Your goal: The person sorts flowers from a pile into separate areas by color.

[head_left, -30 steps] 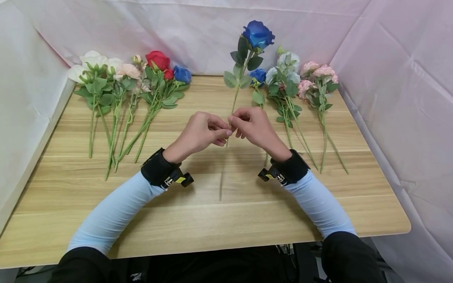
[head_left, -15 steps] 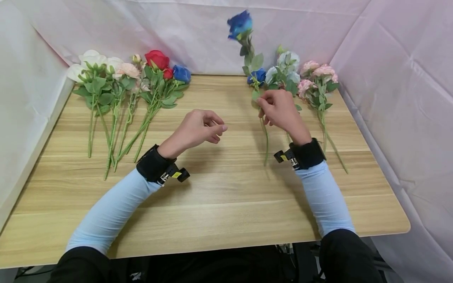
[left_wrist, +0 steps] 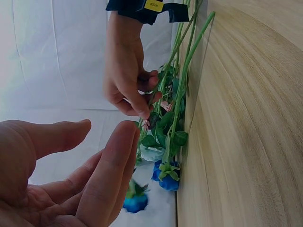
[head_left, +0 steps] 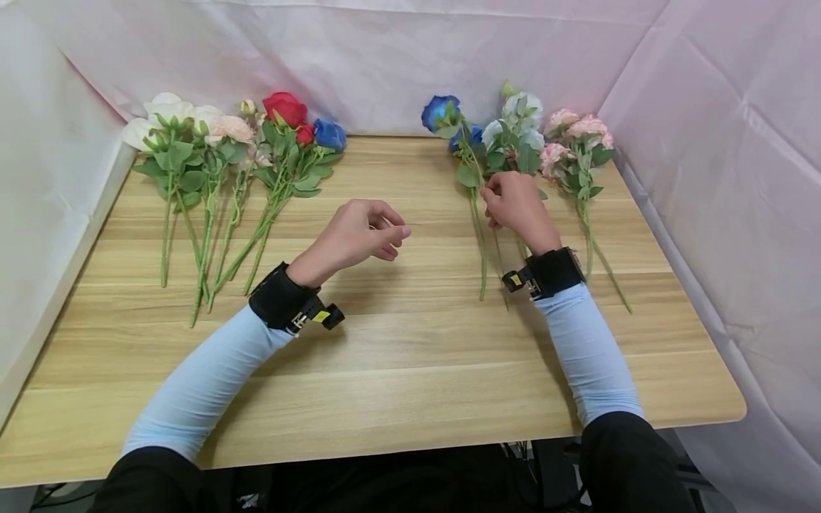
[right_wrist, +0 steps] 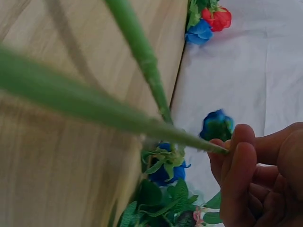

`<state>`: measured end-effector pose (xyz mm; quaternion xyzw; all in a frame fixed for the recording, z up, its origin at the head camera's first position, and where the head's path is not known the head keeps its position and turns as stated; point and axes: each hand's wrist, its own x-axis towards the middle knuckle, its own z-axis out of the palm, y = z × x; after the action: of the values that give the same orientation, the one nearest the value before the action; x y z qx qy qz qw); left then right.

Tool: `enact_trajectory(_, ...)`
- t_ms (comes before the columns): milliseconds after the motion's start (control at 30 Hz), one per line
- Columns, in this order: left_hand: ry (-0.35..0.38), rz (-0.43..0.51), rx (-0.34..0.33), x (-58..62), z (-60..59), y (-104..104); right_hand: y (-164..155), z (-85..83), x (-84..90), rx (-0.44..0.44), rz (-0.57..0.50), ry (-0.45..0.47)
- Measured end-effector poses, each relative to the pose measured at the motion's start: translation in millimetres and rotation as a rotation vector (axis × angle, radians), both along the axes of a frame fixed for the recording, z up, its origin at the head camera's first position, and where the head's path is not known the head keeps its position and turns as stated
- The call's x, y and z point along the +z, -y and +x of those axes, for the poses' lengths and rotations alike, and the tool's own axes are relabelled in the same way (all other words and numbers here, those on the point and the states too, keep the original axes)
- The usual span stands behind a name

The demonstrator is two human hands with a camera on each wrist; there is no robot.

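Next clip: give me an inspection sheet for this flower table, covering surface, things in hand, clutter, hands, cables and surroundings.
Surface: wooden table, bare in the middle.
Things in hand: blue rose, its stem pinched by the right hand, head low beside the right-side flowers.
Clutter: bunch of white, peach, red and blue flowers at rear left; white and pink flowers at rear right.
Hands: left hand loosely curled, holding nothing; black wrist straps on both arms.
Cables: some under the table's near edge.
Surroundings: pale pink cloth behind and at both sides.
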<state>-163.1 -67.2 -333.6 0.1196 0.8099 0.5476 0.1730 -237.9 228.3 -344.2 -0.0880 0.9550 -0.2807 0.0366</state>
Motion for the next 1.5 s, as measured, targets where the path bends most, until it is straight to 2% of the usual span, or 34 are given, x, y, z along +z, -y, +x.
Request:
enact_trajectory(433, 0.014, 0.005, 0.001, -3.1, -2.8, 2, -8, -10.1, -23.6, 0.000, 0.018, 0.087)
enact_trajectory(733, 0.018, -0.013, 0.002, -2.3, -2.9, 2, -11, -12.5, -27.7, 0.000, 0.018, 0.141)
enact_trajectory(1000, -0.005, -0.041, -0.012, -2.6, -2.8, 2, -11, -8.5, -18.5, -0.019, -0.023, 0.177)
enact_trajectory(1300, -0.048, -0.090, -0.031, -4.4, -3.4, 4, -4, 1.6, 0.6, -0.005, -0.024, 0.098)
enact_trajectory(1500, -0.083, -0.123, -0.026, -5.5, -4.1, 4, 13, 16.4, 17.9, 0.054, -0.005, 0.028)
